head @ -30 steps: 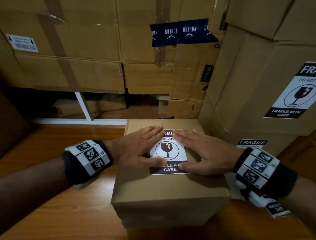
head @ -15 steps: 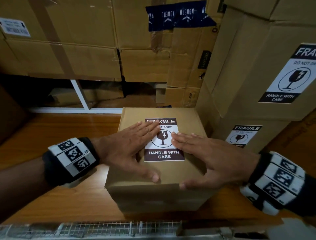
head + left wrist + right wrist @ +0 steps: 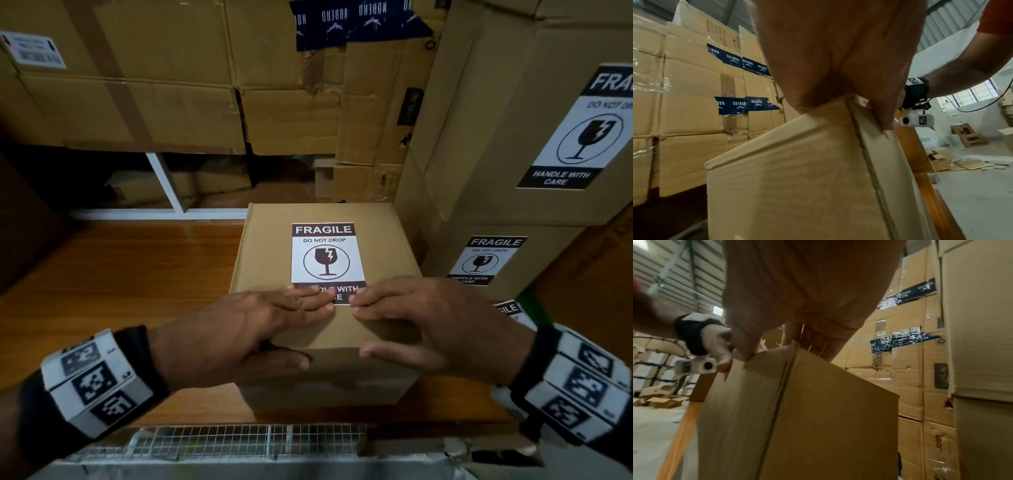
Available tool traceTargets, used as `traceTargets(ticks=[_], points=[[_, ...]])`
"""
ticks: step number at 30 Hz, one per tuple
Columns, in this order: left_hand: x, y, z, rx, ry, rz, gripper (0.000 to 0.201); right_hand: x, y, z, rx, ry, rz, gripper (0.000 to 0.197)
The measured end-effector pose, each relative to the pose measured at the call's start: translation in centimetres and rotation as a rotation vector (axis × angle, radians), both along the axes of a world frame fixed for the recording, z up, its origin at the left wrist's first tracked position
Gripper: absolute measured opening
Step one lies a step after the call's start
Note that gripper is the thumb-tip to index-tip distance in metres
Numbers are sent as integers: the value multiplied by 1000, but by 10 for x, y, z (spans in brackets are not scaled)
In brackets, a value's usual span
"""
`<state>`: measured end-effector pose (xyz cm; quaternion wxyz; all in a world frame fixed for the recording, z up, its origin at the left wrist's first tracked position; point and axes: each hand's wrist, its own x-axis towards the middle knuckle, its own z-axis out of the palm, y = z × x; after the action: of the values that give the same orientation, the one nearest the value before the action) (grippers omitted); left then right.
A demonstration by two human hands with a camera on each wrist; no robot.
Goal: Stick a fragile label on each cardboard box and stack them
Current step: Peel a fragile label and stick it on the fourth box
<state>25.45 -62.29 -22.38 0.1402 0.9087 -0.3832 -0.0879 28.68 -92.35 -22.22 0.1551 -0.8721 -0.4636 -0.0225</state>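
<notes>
Slid back toward the near edge of the small box (image 3: 325,342) since half a second before, uncovering most of the fragile label (image 3: 327,255) that had been partly under the fingers. Sat flat on the box top, label centred and upright, only its bottom strip covered. Stood on the wooden tabletop (image 3: 120,274), just left of a stack of two larger boxes (image 3: 513,154) already carrying their own labels.

Left hand (image 3: 239,335) laid with straight fingers across the label's lower edge, thumb hooked down the near face; right hand (image 3: 421,322) likewise, fingertips meeting the left ones, thumb on the near face. Pressing and steadying rather than truly clamping, by the look of it.

Judged stiff, plain corrugated card, smooth but not slippery, and probably light for its size. Best taken by the two side faces with flat palms, or with thumbs on top and fingers under the bottom edges, kept level for the lift onto the stack. More loose labels (image 3: 510,310) seen near the right wrist. Behind, a wall of taped cartons (image 3: 171,85).
</notes>
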Motion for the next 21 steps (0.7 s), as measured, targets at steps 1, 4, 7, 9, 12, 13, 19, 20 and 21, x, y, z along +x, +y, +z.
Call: traceTargets(ticks=[1,4,7,9,12,13,19,20,21], points=[[-2,1,-1,-44,-11,12,66,3,0,2,-9,28,-15,63],[-7,2,-2,-141,-41,19,59,13,4,-2,-144,37,-38,88],[-8,4,-4,-219,-58,50,59,10,7,-8,-167,77,33,83],[-9,6,-4,-196,-84,87,70,7,2,-6,-116,69,61,72],[-9,5,-6,77,-161,139,87,10,-8,0,-99,23,56,72],[-9,3,-7,174,-178,146,88,13,-10,0,-118,14,41,81],[-5,-14,-1,318,-160,31,81,30,-18,4,-281,190,5,103],[-3,-14,1,324,-137,16,80,35,-17,7,-263,231,-12,93],[-2,-13,3,324,-109,8,78,42,-16,10,-240,253,-32,86]])
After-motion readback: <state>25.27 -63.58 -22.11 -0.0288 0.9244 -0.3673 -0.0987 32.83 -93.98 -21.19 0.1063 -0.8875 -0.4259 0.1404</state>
